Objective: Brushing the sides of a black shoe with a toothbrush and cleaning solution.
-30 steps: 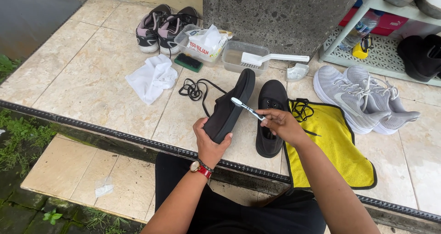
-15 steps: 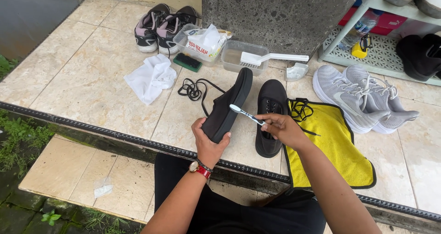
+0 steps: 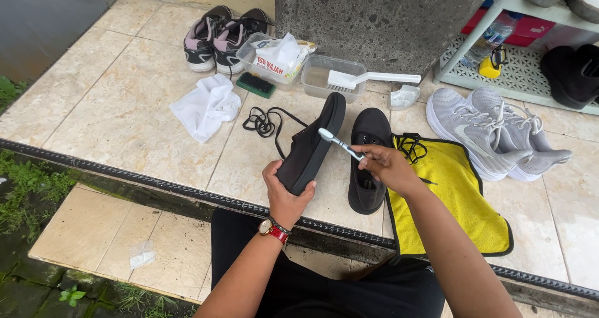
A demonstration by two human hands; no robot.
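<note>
Nearest us, our left hand [image 3: 284, 196] wraps the heel end of a black slip-on shoe [image 3: 310, 144], fingers closed round it and thumb pressed against its side, so that the shoe stands tilted on edge above the tiled floor [image 3: 118, 106], toe pointing away. Our right hand [image 3: 387, 167] pinches a toothbrush [image 3: 338, 142] between fingertips and thumb, closed tight on the handle, with the bristle head touching the shoe's upper edge near the toe half.

Against the picture one second ago, the brush head has shifted only slightly along that edge and the shoe keeps the same tilt. We judge this to be a scrubbing stroke in progress on the same stretch, with the work on this shoe not yet finished.

Just beyond the hands, the second black shoe [image 3: 368, 159] lies flat on the tile, partly on a yellow cloth [image 3: 452, 193] bearing a black lace [image 3: 410, 146]. Another loose lace [image 3: 265, 121] lies left of the held shoe, and a white rag [image 3: 207, 106] further left.

Farther off stand a clear tub with a white brush [image 3: 365, 79], a pair of grey trainers [image 3: 493, 131] at right, and a pink-and-black pair [image 3: 218, 37] by the stone pillar [image 3: 374, 18].
</note>
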